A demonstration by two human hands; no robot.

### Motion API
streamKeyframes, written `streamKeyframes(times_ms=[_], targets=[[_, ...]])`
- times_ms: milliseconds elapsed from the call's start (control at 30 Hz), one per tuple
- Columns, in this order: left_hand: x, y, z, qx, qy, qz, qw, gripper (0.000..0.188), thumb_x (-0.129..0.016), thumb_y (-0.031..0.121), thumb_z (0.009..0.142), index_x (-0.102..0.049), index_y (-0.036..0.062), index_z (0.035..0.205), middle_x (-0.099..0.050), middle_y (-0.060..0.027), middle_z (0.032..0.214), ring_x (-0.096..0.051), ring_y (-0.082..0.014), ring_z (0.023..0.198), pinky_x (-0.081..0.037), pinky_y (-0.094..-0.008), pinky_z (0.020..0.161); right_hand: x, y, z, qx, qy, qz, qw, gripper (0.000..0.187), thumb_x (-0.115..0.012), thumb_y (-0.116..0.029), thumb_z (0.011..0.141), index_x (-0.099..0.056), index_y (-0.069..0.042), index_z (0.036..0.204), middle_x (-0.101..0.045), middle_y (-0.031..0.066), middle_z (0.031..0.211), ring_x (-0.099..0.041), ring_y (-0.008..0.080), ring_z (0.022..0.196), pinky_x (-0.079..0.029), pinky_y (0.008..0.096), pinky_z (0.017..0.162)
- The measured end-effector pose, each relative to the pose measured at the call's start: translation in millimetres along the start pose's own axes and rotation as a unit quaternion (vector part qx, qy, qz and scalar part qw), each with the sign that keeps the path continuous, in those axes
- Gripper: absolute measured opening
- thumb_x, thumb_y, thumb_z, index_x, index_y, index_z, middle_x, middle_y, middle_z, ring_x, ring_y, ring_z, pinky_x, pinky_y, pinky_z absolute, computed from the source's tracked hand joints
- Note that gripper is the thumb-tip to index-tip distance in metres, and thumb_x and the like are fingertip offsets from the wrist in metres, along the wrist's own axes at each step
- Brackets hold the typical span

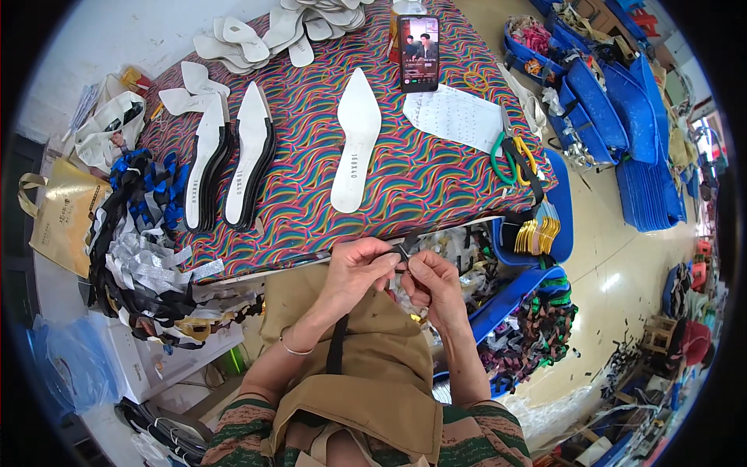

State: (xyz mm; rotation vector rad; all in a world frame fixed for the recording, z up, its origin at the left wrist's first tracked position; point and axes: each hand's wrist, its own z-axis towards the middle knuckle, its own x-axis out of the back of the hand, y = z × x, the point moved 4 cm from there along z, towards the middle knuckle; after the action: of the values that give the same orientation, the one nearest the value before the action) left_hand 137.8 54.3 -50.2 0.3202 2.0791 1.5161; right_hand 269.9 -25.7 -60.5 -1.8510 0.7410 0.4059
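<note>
My left hand (359, 271) and my right hand (436, 282) meet just off the table's front edge, in front of my apron. Both pinch a thin dark strip (401, 253), whose exact shape is partly hidden by my fingers. Beyond them a single white shoe insole (357, 148) lies flat on the patterned cloth, its point facing away. To its left stand two stacks of insoles, a nearer-centre stack (245, 159) and a leftmost stack (204, 167), white on top with black layers beneath.
More white insoles (241, 43) pile at the back. A phone (419, 54) stands behind a paper sheet (459, 117); green- and yellow-handled scissors (510, 156) lie at the right edge. Strips (140, 241) hang at left. Blue bins (554, 249) hold gold-edged pieces (537, 236) and scraps.
</note>
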Motion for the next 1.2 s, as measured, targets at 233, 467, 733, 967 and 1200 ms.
streamKeyframes(times_ms=[233,467,733,967,1200], targets=[[-3,6,3,-0.026,-0.007,0.004,1.000,0.011,-0.066,0.005,0.089,-0.070,-0.0025,0.096,-0.064,-0.0060,0.096,-0.060,-0.0095,0.079,-0.047,-0.0226,0.069,7,3,5,0.083,0.042,0.058,0.994,0.017,-0.057,-0.018,0.096,-0.061,-0.002,0.102,-0.055,0.0038,0.067,-0.029,0.0033,0.045,-0.020,0.0213,0.042],[-20,16,13,0.034,-0.089,-0.192,0.977,0.016,-0.064,0.006,0.088,-0.072,0.0008,0.100,-0.059,-0.0110,0.124,-0.055,-0.0190,0.112,-0.040,-0.0343,0.099,-10,-18,6,0.335,0.064,-0.219,0.914,0.020,-0.067,0.008,0.080,-0.063,0.001,0.098,-0.062,0.0052,0.097,-0.051,0.0055,0.073,-0.039,0.0195,0.060],[33,48,86,-0.120,0.125,0.199,0.964,0.038,-0.074,0.015,0.081,-0.064,0.0044,0.117,-0.061,-0.0009,0.096,-0.054,-0.0078,0.081,-0.047,-0.0231,0.072,-19,-107,-61,0.478,0.106,-0.139,0.861,0.004,-0.055,0.004,0.079,-0.053,0.002,0.078,-0.061,0.0155,0.063,-0.058,0.0183,0.047,-0.048,0.0288,0.045],[71,50,174,-0.212,0.262,0.527,0.780,0.063,-0.085,0.026,0.065,-0.052,-0.0039,0.109,-0.051,-0.0190,0.117,-0.043,-0.0321,0.114,-0.039,-0.0425,0.094,-25,-107,-41,0.362,0.144,-0.090,0.917,0.009,-0.055,0.004,0.081,-0.059,0.004,0.089,-0.063,0.0141,0.067,-0.059,0.0180,0.047,-0.046,0.0243,0.044],[90,48,169,-0.153,0.172,0.200,0.952,0.055,-0.073,0.001,0.071,-0.044,-0.0023,0.118,-0.064,-0.0152,0.102,-0.065,-0.0233,0.086,-0.053,-0.0346,0.070,-23,-64,-6,0.231,0.093,-0.075,0.965,0.012,-0.059,-0.005,0.092,-0.063,0.000,0.102,-0.065,0.0070,0.069,-0.044,0.0023,0.048,-0.025,0.0186,0.043]])
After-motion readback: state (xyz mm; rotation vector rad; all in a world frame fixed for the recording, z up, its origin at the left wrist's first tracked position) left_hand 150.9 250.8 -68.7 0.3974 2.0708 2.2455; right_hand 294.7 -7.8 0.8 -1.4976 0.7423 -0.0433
